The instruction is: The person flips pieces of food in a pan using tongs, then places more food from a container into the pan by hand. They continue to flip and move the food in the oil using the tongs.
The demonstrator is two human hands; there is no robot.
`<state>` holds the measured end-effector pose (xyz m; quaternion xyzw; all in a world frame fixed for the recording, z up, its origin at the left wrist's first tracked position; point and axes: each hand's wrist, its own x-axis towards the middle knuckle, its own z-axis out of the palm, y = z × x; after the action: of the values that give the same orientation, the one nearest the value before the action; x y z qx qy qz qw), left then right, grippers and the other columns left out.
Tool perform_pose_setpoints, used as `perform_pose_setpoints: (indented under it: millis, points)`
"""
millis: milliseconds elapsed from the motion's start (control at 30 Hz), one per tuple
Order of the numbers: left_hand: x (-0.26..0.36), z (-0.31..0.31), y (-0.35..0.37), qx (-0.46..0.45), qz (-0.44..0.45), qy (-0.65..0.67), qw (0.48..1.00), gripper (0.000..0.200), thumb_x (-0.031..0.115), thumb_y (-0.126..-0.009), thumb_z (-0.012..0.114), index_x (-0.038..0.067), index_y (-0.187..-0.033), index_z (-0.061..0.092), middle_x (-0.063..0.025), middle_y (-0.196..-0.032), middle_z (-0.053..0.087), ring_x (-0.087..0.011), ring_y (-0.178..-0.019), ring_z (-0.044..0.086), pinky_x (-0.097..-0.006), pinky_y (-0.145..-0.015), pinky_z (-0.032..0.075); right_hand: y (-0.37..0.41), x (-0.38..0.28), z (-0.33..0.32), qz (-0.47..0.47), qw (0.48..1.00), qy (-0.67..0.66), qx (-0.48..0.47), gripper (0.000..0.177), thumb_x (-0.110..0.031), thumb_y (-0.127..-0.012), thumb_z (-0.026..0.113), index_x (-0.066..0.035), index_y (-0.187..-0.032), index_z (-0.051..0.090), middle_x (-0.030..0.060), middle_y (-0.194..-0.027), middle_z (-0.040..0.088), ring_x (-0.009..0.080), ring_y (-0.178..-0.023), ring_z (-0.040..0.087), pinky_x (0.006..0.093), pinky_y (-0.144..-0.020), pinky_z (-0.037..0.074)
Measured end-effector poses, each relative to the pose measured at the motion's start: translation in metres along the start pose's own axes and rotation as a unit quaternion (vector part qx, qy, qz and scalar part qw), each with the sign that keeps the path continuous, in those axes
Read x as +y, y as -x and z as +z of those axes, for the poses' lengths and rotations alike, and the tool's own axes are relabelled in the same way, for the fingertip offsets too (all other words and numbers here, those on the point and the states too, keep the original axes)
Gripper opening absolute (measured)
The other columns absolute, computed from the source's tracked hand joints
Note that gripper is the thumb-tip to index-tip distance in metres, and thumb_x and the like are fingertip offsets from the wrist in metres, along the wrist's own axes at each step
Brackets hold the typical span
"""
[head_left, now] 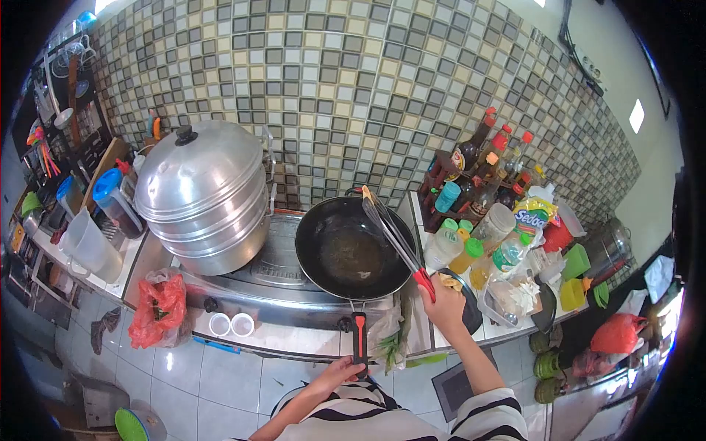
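Observation:
A black frying pan (342, 246) sits on the right burner of the stove, a thin layer of liquid shining on its bottom. My left hand (332, 376) is closed around the end of its black and red handle, low in front of the counter. In my right hand (443, 307) are metal tongs (397, 239) with red grips, slanting up and left across the pan's right side. Their tan-coloured tips reach the far right rim. Just under my right hand lies a dark plate (471, 312) with yellowish pieces of food, partly covered by the hand.
A large aluminium steamer pot (206, 198) stands on the left burner. Two small white cups (243, 325) and a red plastic bag (158, 309) are along the front edge. Sauce bottles (471, 147) and jars (496, 224) crowd the right counter; a clear pitcher (92, 246) stands left.

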<state>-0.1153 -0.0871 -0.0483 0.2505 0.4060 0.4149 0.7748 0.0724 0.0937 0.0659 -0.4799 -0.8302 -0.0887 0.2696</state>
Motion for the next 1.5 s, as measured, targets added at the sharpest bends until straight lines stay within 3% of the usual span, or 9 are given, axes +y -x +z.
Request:
perform_pose_setpoints:
  millis: [233,733,833,1067,1133,1267,1333,1500]
  points:
    - [-0.003,-0.002,-0.001,-0.001,0.000,0.000,1.000,0.030,0.032,-0.083,0.055,0.010,-0.103,0.049,-0.0011,-0.097,0.060,-0.0045,-0.089,0.050,-0.0194,-0.074,0.036,0.009,0.002,-0.009,0.000,0.996,0.091,0.002,0.024,-0.034,-0.079,0.055,-0.012,-0.073,0.047,0.0045,-0.047,0.051,0.0231,-0.039,0.052,0.0341,-0.035,0.038]
    - [0.001,-0.003,0.004,0.013,0.005,-0.008,1.000,0.032,0.032,-0.083,0.055,0.008,-0.103,0.050,-0.0024,-0.097,0.060,-0.0055,-0.087,0.051,-0.0200,-0.075,0.037,0.018,0.014,-0.011,-0.026,0.989,0.145,-0.022,0.023,-0.035,-0.079,0.054,-0.013,-0.078,0.048,0.0030,-0.050,0.052,0.0219,-0.037,0.051,0.0337,-0.034,0.037]
    - [-0.001,-0.004,0.003,0.007,-0.004,0.013,1.000,0.026,0.023,-0.086,0.052,0.008,-0.107,0.050,-0.0031,-0.098,0.059,-0.0096,-0.092,0.053,-0.0237,-0.078,0.038,0.020,0.014,-0.015,-0.031,0.988,0.144,-0.034,0.023,-0.035,-0.080,0.054,-0.013,-0.079,0.048,0.0035,-0.051,0.053,0.0221,-0.037,0.051,0.0336,-0.034,0.037]
    - [0.001,-0.001,0.004,0.012,0.000,0.025,1.000,0.026,0.023,-0.086,0.052,0.007,-0.107,0.050,-0.0036,-0.099,0.058,-0.0103,-0.091,0.054,-0.0237,-0.077,0.038,0.025,0.013,-0.018,-0.016,0.992,0.120,-0.025,0.023,-0.035,-0.080,0.054,-0.012,-0.080,0.049,0.0043,-0.050,0.052,0.0224,-0.037,0.052,0.0338,-0.034,0.038]
    - [0.003,0.003,0.007,0.021,0.006,0.019,1.000,0.030,0.031,-0.084,0.054,0.008,-0.103,0.050,-0.0030,-0.097,0.059,-0.0067,-0.089,0.051,-0.0207,-0.077,0.036,0.029,0.012,-0.018,-0.013,0.994,0.106,-0.019,0.024,-0.035,-0.080,0.054,-0.011,-0.079,0.049,0.0046,-0.049,0.052,0.0223,-0.037,0.052,0.0339,-0.035,0.039]
    - [0.006,0.004,0.008,0.024,0.002,0.013,1.000,0.029,0.030,-0.084,0.054,0.008,-0.103,0.050,-0.0032,-0.098,0.059,-0.0071,-0.090,0.051,-0.0211,-0.077,0.036,0.035,0.013,-0.017,-0.013,0.995,0.099,-0.030,0.025,-0.035,-0.080,0.053,-0.011,-0.078,0.049,0.0056,-0.049,0.053,0.0232,-0.038,0.052,0.0339,-0.035,0.039]
    - [0.008,0.005,0.009,0.026,0.000,0.009,1.000,0.029,0.029,-0.085,0.053,0.008,-0.103,0.050,-0.0034,-0.098,0.060,-0.0077,-0.091,0.051,-0.0218,-0.077,0.036,0.037,0.012,-0.017,0.016,0.998,0.043,-0.047,0.024,-0.031,-0.079,0.055,-0.008,-0.079,0.048,0.0096,-0.052,0.054,0.0279,-0.043,0.054,0.0374,-0.039,0.040]
    - [0.003,0.004,0.007,0.026,0.013,0.011,1.000,0.027,0.028,-0.085,0.053,0.007,-0.103,0.050,-0.0038,-0.098,0.060,-0.0085,-0.090,0.052,-0.0227,-0.077,0.037,0.048,0.012,-0.015,0.022,0.997,0.044,-0.051,0.025,-0.034,-0.080,0.053,-0.010,-0.077,0.047,0.0078,-0.050,0.053,0.0263,-0.040,0.053,0.0362,-0.036,0.040]
